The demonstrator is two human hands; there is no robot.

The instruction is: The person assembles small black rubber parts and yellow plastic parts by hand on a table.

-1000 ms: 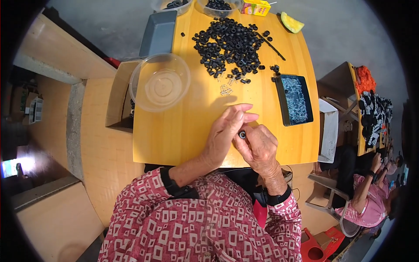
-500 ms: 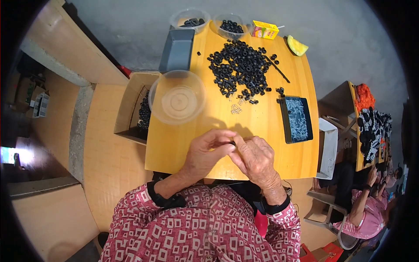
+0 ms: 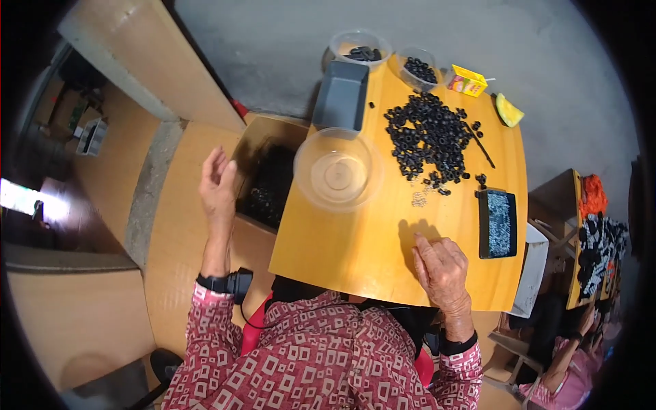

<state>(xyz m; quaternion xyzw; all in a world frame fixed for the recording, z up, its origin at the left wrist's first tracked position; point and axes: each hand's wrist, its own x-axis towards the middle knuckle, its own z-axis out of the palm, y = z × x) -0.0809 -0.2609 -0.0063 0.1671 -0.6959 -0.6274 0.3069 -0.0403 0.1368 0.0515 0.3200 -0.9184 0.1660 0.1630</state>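
Observation:
Out past the table's left edge, my left hand (image 3: 219, 188) is raised beside a cardboard box (image 3: 263, 130). Its fingers are apart and I see nothing held in it. Many small black parts (image 3: 270, 198) lie inside that box. My right hand (image 3: 443, 270) hovers over the near right of the table (image 3: 348, 249), palm down, fingers loosely bent with nothing visible in them. Beyond it spreads a pile of small black ring-shaped parts (image 3: 427, 133), with tiny pale metal pieces (image 3: 419, 199) at its near edge. A black tray (image 3: 497, 225) of small silvery pieces sits to the right.
A clear round tub (image 3: 336, 199) and a grey tray (image 3: 342, 96) stand on the table's left. Two clear tubs with black parts, a yellow drink carton (image 3: 467, 80), a melon slice (image 3: 508, 111) and a thin black stick (image 3: 482, 147) lie farther back. Another person works at far right.
My hands were together over the table's near edge at a small dark piece. They have parted: the left moved left to the box, the right moved right. The view has shifted.

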